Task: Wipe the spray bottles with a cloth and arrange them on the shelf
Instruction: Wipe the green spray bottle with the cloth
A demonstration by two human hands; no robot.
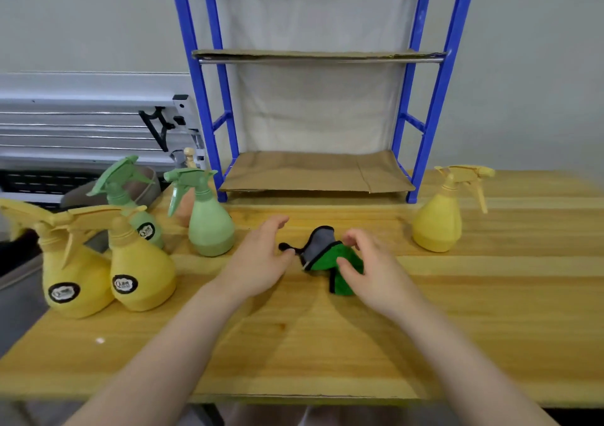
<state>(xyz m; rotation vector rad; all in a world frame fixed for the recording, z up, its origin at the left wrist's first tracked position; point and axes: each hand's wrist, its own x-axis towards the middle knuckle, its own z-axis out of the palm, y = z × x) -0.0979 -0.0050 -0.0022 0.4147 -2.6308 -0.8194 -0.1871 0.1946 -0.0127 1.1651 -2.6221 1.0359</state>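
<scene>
A crumpled green and grey cloth (322,250) with black edging lies on the wooden table (327,344). My right hand (366,263) grips its green part, thumb under and fingers curled over it. My left hand (261,257) is relaxed just left of the cloth, its thumb near the cloth's black loop. Two yellow spray bottles (76,278) (139,268) and two green ones (209,219) (137,210) stand at the left. A third yellow bottle (439,219) stands at the right. The blue shelf (317,174) stands behind, holding no bottles.
Brown cardboard lines both shelf levels (313,54). A grey metal rack (81,125) and a dark round object sit behind the left bottles, beyond the table's left edge. A peach-coloured bottle (187,206) is partly hidden behind the nearer green one.
</scene>
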